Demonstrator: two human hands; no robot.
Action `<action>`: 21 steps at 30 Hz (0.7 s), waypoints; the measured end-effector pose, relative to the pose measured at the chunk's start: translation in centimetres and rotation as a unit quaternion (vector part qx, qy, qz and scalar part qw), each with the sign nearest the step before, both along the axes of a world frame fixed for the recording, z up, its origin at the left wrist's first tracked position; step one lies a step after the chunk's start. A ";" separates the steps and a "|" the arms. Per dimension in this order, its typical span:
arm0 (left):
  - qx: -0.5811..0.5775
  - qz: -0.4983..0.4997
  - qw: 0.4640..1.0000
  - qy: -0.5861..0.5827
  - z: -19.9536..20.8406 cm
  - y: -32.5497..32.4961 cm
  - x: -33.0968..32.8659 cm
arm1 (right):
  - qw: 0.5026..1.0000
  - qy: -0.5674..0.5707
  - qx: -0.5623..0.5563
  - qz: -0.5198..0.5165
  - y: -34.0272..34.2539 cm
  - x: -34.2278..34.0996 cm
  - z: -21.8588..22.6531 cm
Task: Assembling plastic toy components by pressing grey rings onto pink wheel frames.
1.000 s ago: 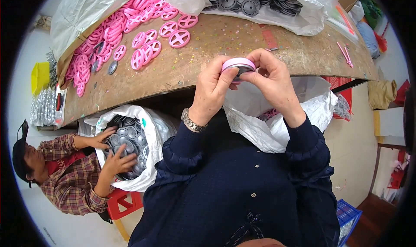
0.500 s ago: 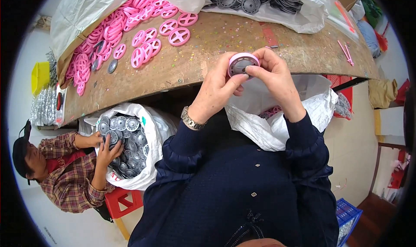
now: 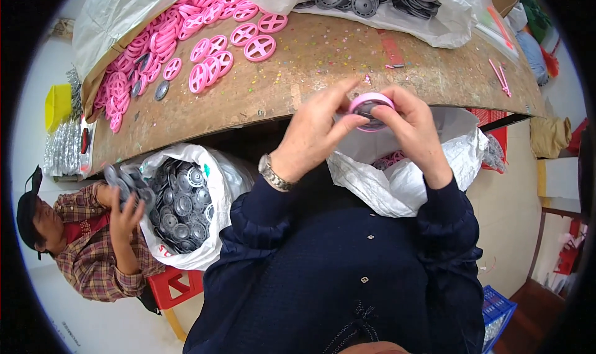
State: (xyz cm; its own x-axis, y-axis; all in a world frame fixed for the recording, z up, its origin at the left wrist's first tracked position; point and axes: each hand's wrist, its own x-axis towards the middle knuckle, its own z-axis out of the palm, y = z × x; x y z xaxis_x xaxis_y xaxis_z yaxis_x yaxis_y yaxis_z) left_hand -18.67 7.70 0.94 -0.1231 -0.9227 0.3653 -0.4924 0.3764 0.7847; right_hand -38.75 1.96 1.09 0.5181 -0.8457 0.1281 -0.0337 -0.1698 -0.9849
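Pink wheel with grey disc (image 3: 362, 110): pinched between thumb and fingers of right hand (image 3: 412, 122). Since earlier, wheel moved rightward; left hand (image 3: 312, 125) fingers spread away, thumb contact unclear. Right hand now apparently bears it. On bench (image 3: 273, 90): two pink sticks (image 3: 496, 76) right of right hand; five clustered pink rings (image 3: 198, 78) beyond left hand, leftward.

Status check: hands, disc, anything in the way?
Right hand gripping pink-rimmed grey disc. Left hand open beside it, contact unclear. White bag below; edge of the table just beyond, neither visibly blocking.
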 end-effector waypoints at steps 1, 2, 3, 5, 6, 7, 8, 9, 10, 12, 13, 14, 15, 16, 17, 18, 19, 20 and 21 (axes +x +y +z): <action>-0.052 0.037 0.996 -0.067 0.4 -0.4 0.8 | 0.994 0.091 -0.068 -0.004 -0.1 -0.8 0.5; -0.065 0.073 0.990 -0.105 0.6 -0.9 1.9 | 0.974 0.181 -0.135 -0.008 -0.2 -1.6 0.8; -0.129 0.116 0.970 -0.172 0.5 -1.9 3.1 | 0.964 0.213 -0.161 -0.006 -0.3 -2.6 0.9; -0.184 0.217 0.919 -0.273 0.6 -3.3 5.5 | 0.945 0.274 -0.180 0.015 -0.5 -4.5 0.8; -0.177 0.268 0.898 -0.302 0.4 -4.2 6.4 | 0.920 0.337 -0.197 0.031 -0.5 -5.6 0.8; -0.181 0.301 0.871 -0.344 0.2 -4.9 7.8 | 0.897 0.399 -0.181 0.056 -0.4 -6.3 1.3; -0.181 0.303 0.870 -0.345 -0.1 -5.2 8.8 | 0.897 0.398 -0.182 0.057 -0.4 -7.0 0.8; -0.145 0.328 0.856 -0.373 -0.3 -6.0 9.1 | 0.874 0.431 -0.217 0.052 -0.4 -8.0 -0.3; -0.107 0.356 0.837 -0.401 -0.4 -6.4 9.7 | 0.849 0.461 -0.254 0.052 -0.4 -8.3 -0.6; -0.109 0.365 0.824 -0.419 -1.3 -7.5 11.2 | 0.854 0.455 -0.249 0.049 -0.4 -7.9 -0.1; -0.095 0.371 0.816 -0.434 -1.6 -7.9 11.6 | 0.859 0.449 -0.243 0.046 -0.4 -7.4 0.2; -0.081 0.377 0.807 -0.448 -2.0 -8.3 12.1 | 0.859 0.449 -0.244 0.045 -0.4 -6.9 0.6; -0.088 0.382 0.800 -0.454 -2.0 -8.6 12.2 | 0.880 0.413 -0.227 0.052 -0.7 -6.2 1.2; -0.088 0.382 0.800 -0.454 -2.1 -8.6 12.3 | 0.900 0.377 -0.211 0.060 -0.9 -5.6 1.6; -0.075 0.380 0.805 -0.449 -2.2 -8.6 12.4 | 0.900 0.376 -0.212 0.061 -1.3 -4.9 1.9; -0.064 0.374 0.812 -0.443 -2.0 -8.8 12.1 | 0.907 0.346 -0.234 0.055 -1.8 -4.4 2.2; -0.065 0.373 0.813 -0.442 -1.8 -8.8 11.8 | 0.912 0.316 -0.256 0.050 -2.3 -3.8 2.4; -0.068 0.363 0.820 -0.438 -1.6 -8.6 11.5 | 0.912 0.317 -0.256 0.049 -2.9 -3.1 2.6; -0.071 0.354 0.826 -0.433 -1.6 -8.4 11.2 | 0.937 0.274 -0.214 0.041 -3.7 -2.3 2.8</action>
